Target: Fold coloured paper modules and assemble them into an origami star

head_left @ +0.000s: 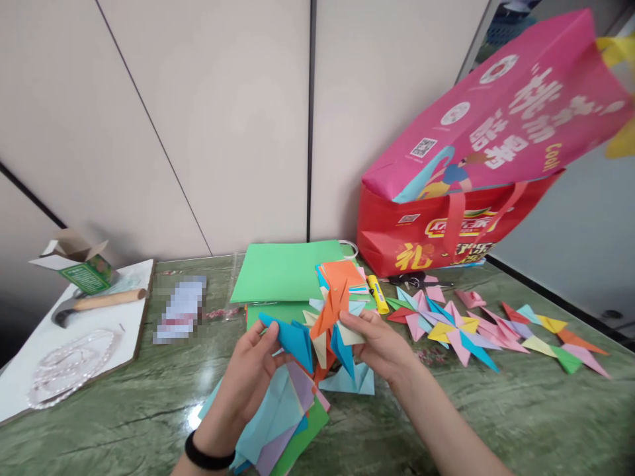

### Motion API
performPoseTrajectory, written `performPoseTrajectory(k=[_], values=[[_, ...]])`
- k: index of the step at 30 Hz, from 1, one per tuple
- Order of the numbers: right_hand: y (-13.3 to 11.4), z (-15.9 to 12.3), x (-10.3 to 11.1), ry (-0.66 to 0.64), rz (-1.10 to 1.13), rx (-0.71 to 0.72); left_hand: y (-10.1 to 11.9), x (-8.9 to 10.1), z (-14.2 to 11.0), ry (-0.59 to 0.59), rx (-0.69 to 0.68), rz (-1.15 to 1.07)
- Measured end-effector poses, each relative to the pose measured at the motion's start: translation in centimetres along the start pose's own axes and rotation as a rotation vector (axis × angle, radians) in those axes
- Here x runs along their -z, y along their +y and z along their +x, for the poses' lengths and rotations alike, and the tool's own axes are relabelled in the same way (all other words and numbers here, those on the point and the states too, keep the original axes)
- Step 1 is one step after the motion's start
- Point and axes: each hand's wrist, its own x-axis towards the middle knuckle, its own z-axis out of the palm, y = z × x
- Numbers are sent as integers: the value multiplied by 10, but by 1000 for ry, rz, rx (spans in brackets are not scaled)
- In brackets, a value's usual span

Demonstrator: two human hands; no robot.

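Our left hand and right hand, fingers pinched nearly closed, hold a folded paper star above the bench.

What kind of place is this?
Probably a home or small-shop worktop used for paper craft: a green marbled surface with a yellow glue stick, folded paper stars and stacked green sheets.

A plain black band circles the left wrist; forearms are sleeveless.
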Motion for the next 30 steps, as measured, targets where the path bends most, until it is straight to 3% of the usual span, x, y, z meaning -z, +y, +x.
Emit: performPoseTrajectory(k=[8, 11, 15, 18, 22, 26, 30], values=[[9, 1, 1, -124, 36, -18, 0, 1, -1, 119, -76, 43], [13, 0, -3, -167, 57, -49, -2, 1, -3, 133, -17, 141], [15, -2, -7, -190, 101, -96, -4, -3, -6, 54, 82, 278], [15, -2, -7, -145, 142, -99, 0, -9, -9, -93, 102, 331], [15, -1, -6, -91, 191, -102, 7, -13, -12, -195, -27, 523], [13, -3, -7, -189, 203, -120, 7, -9, -10, -85, -136, 630], [9, -6, -7, -207, 49, -86, 9, 0, -8, 75, -100, 575]])
